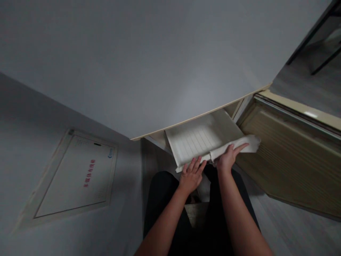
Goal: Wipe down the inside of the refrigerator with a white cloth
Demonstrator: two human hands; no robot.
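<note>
A white drawer [197, 137] with a ribbed floor is pulled out from under the pale top, and nothing shows inside it. My left hand [190, 176] holds its front edge, fingers over the rim and thumb hidden from sight. Over the right part of that same edge lies a white cloth [252, 144], loosely folded along the rim. My right hand [227, 158] grips the cloth against the drawer front, with one finger stretched along it.
To the right a yellowish door [290, 156] with a dark-lined edge stands open. The broad pale top [160, 64] fills the upper view. A wall panel [80, 176] with red lettering is at left. Dark metal legs [303, 32] stand on the grey floor [301, 78].
</note>
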